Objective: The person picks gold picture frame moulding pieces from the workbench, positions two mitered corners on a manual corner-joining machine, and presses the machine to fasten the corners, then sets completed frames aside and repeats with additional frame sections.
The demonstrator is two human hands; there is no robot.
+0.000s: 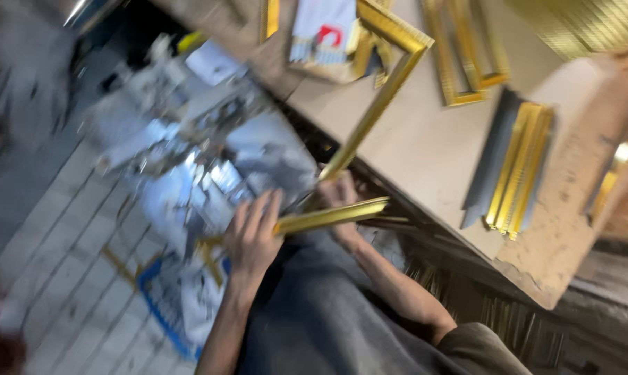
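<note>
- The left hand point(253, 232) is closed around one end of a short gold strip point(328, 216), fingers wrapped over the top of it; the strip runs from this hand toward the bench edge.
- The right hand point(338, 198) lies just past the strip's far end, at the foot of a large gold frame point(383, 83). Its fingers seem curled at the lower tip of the frame's long side, but blur hides the grip, so I cannot tell whether it is closed on the frame or on the strip.
- The frame rises from the right hand up across the bench point(425, 149), tilted, its top corner well onto the bench.
- Below both hands is the person's grey lap point(321, 319), touching the forearms.
- On the side of the left hand away from the bench stands a blurred grey-white machine point(203, 153), its parts too smeared to name.
- Under the machine, on the tiled floor point(57, 264), sits a blue-edged mat or tray point(165, 305) with pale scraps on it.
- On the bench, beyond the frame's long side, a stack of gold strips point(519, 167) lies on a grey sheet point(487, 167).
- Further in on the bench, near the frame's top corner, lie smaller gold frames point(467, 62).
- Beside that corner lies a white paper with a red mark point(324, 28).
</note>
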